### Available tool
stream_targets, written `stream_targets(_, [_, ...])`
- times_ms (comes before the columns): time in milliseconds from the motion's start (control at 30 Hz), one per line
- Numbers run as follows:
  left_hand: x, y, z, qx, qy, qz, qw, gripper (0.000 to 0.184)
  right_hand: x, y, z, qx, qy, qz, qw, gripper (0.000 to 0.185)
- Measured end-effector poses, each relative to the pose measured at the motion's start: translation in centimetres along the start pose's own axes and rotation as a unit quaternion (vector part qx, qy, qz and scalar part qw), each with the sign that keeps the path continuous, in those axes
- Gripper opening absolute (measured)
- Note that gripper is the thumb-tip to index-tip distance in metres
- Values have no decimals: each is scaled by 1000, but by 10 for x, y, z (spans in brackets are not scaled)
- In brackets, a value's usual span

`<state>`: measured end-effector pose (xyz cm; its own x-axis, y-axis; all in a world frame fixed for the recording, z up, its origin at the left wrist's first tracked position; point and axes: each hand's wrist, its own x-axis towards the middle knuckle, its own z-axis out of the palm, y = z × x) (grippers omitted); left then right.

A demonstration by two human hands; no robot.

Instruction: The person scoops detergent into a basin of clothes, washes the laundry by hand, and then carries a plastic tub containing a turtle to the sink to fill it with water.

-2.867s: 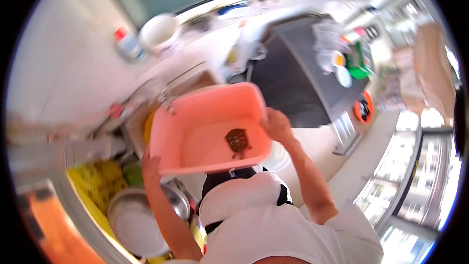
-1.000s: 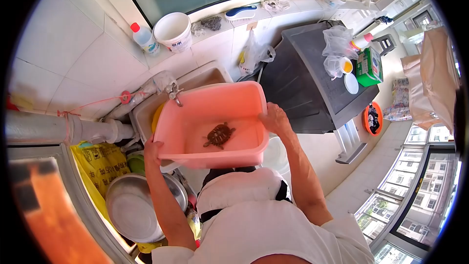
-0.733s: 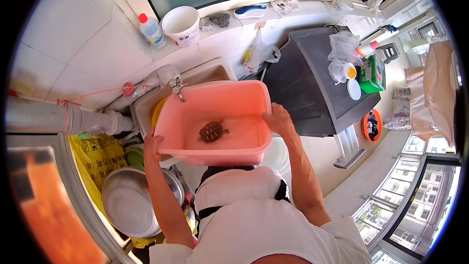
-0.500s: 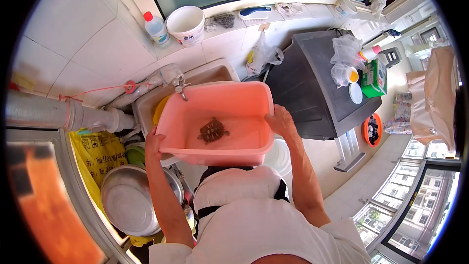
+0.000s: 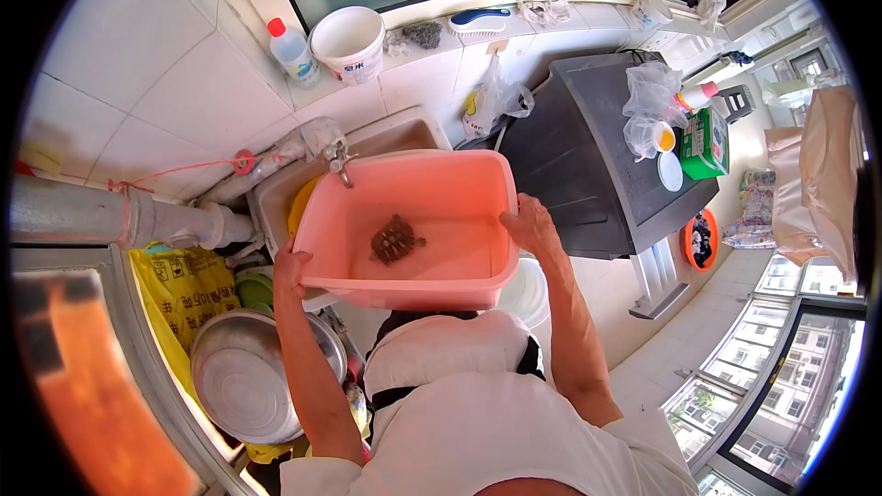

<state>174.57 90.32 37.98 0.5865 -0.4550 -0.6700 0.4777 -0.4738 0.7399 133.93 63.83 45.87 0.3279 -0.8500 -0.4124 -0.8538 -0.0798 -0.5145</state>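
Observation:
A pink plastic tub point(image 5: 450, 186) is held level in front of my body, over the front part of the sink. Inside it, a brown turtle point(image 5: 395, 241) rests on the bottom, left of the middle. My left hand point(image 5: 291, 269) is closed on the tub's near left corner, its fingers partly hidden beneath the rim. At the right side, my right hand point(image 5: 533, 224) grips the rim with the thumb on top; the other fingers are mostly out of sight under the edge. The metal tap point(image 5: 340, 165) reaches over the tub's far left corner.
The sink point(image 5: 418, 129) lies behind and under the tub. A dark grey cabinet point(image 5: 588, 156) stands to the right, with plastic bags and a green box point(image 5: 706, 147) on it. Metal basins point(image 5: 243, 377) are stacked at lower left. A white bucket point(image 5: 347, 44) stands on the ledge.
The turtle has shifted slightly to the left and turned a little inside the tub. Both hands keep the same hold, and the tub has hardly moved.

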Motion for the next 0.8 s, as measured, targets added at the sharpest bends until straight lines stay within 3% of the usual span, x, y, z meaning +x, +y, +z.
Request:
stream_targets(233, [8,-7,-5,-14,-14,7,1000,67,2,6,9,28,45,-13,999,38])
stream_targets(800, [8,-5,-5,-4,-15,7,1000,70,1,1,4,5,19,1,1000,41])
